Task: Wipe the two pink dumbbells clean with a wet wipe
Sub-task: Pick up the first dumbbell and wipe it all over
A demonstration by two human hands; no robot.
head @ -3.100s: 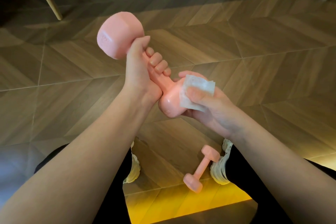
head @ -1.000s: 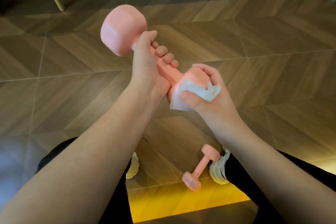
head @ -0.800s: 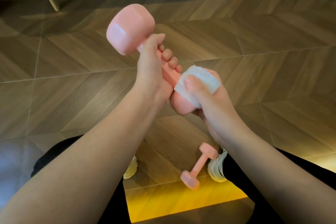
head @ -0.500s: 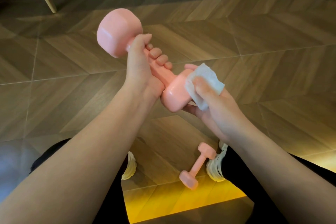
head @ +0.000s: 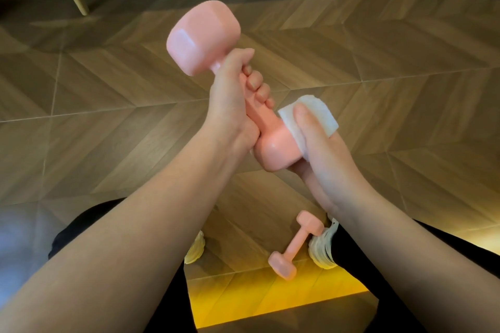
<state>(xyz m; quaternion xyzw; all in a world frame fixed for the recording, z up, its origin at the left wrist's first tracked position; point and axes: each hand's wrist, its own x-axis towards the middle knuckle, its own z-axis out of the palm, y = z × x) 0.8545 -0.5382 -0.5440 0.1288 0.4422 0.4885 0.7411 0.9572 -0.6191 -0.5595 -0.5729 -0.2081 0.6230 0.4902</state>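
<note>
Dumbbell (head: 205, 38) is gripped by the handle in left hand (head: 230, 105), tilted so its near head is presented to the wet wipe (head: 319, 113), pinched by right hand (head: 322, 159), probably mid-wipe; second dumbbell (head: 296, 244) is left on floor (head: 108, 89).

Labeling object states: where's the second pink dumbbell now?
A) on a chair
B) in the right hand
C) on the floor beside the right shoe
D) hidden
C: the second dumbbell lies on the floor beside the right shoe; the left hand grips the other dumbbell, the right hand presses the wet wipe on it.
</note>
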